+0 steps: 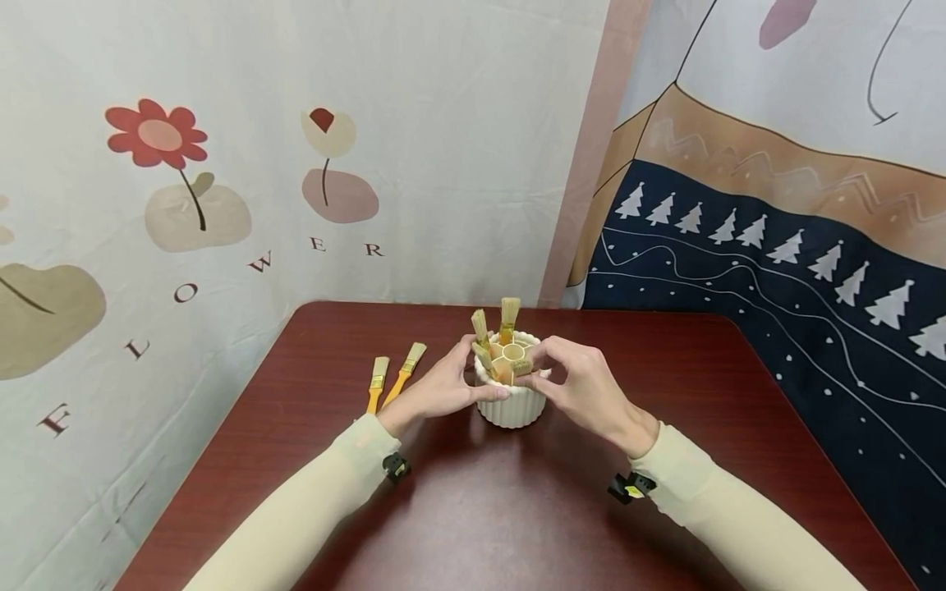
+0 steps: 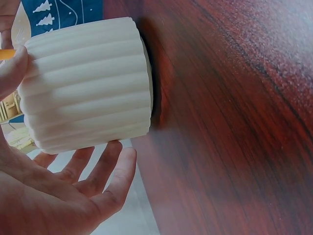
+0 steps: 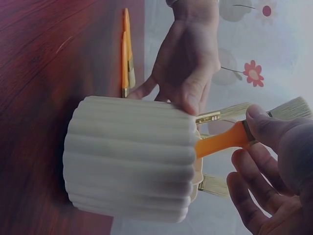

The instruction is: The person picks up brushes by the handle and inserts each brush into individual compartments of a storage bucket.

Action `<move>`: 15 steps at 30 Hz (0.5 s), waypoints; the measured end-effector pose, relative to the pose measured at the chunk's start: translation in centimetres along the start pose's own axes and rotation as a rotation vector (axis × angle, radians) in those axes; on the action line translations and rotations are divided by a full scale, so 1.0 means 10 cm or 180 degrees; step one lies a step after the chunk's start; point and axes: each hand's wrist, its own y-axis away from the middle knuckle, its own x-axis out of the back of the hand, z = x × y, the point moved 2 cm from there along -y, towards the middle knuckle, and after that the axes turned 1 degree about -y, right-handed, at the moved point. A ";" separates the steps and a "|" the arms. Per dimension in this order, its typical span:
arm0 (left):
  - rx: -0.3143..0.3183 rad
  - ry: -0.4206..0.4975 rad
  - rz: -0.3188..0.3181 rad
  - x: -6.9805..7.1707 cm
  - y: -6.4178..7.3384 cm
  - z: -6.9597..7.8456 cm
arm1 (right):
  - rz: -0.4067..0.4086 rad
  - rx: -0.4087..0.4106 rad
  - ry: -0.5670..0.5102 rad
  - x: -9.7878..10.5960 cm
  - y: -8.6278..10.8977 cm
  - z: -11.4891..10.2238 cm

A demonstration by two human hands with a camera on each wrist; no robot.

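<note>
A white ribbed pot (image 1: 512, 410) with a divided, round-holed top stands upright on the table. My left hand (image 1: 443, 386) holds its left side, with the thumb near the front rim and the fingers against the wall in the left wrist view. Between thumb and fingers, my right hand (image 1: 591, 392) pinches a flat paintbrush (image 3: 224, 139) with an orange handle, near its metal band. The lower part of that handle is hidden inside the pot. Three other paintbrushes (image 1: 510, 316) stand in the pot, bristles up, at its back and left.
Two more orange-handled paintbrushes (image 1: 378, 376) lie on the table left of the pot, partly behind my left forearm. The dark red table (image 1: 636, 353) ends at a printed cloth backdrop (image 1: 458, 164). Each wrist carries a small black camera.
</note>
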 end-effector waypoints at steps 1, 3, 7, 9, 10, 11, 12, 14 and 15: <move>0.0003 0.0008 -0.0005 0.00 0.00 0.00 | -0.0003 0.0016 0.0003 -0.01 0.00 0.01; 0.0003 0.0027 -0.0018 0.00 -0.01 -0.01 | -0.0016 0.0021 -0.0004 -0.01 0.00 0.02; -0.0015 0.0039 -0.0023 0.00 -0.02 -0.01 | -0.0039 0.0020 -0.0017 -0.03 0.01 0.04; -0.0016 0.0039 -0.0020 0.00 -0.02 -0.01 | -0.0056 0.0003 -0.0024 -0.03 0.01 0.04; -0.0013 0.0043 -0.0019 0.00 -0.01 -0.01 | -0.0062 -0.0003 -0.0023 -0.04 0.01 0.04; -0.0012 0.0051 -0.0021 0.00 -0.01 -0.01 | -0.0070 -0.0009 -0.0024 -0.04 0.02 0.05; -0.0011 0.0058 -0.0023 0.00 -0.01 -0.01 | -0.0078 -0.0017 -0.0025 -0.04 0.02 0.05; -0.0010 0.0078 -0.0032 0.00 -0.01 -0.01 | -0.0095 -0.0029 -0.0033 -0.05 0.02 0.05; -0.0012 0.0091 -0.0041 0.00 -0.01 -0.01 | -0.0101 -0.0031 -0.0030 -0.06 0.03 0.05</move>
